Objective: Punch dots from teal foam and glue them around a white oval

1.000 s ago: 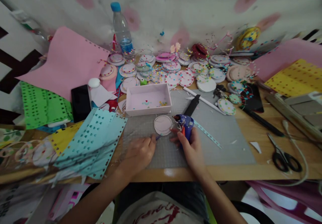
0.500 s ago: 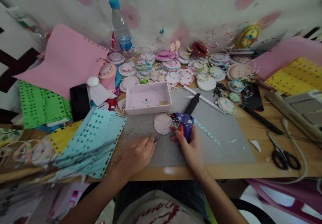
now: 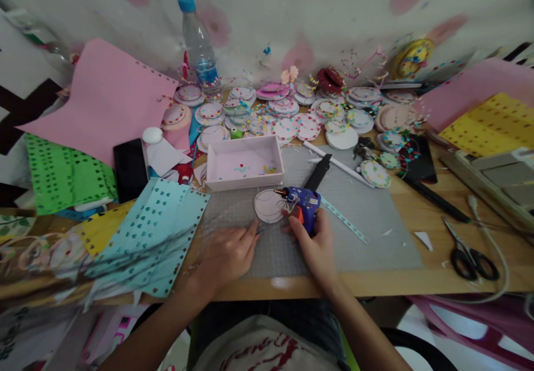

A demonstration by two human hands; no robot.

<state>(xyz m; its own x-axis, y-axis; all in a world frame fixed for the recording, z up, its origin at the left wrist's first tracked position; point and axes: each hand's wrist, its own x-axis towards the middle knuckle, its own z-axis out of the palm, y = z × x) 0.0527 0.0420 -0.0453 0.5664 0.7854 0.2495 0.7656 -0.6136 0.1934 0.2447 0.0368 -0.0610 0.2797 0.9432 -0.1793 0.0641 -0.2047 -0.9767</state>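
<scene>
Now, fingers bunched, my left hand (image 3: pixel 228 248) rests just beside the pale round disc (image 3: pixel 265 207); blur hides whether it pinches anything. My right hand (image 3: pixel 317 243), wrapped round the blue hot-glue gun (image 3: pixel 308 203), has brought the nozzle (image 3: pixel 282 192) to the disc's far edge, within reach of its surface. Flat on the grey cutting mat (image 3: pixel 375 209), the disc bears a thin dark curve
</scene>
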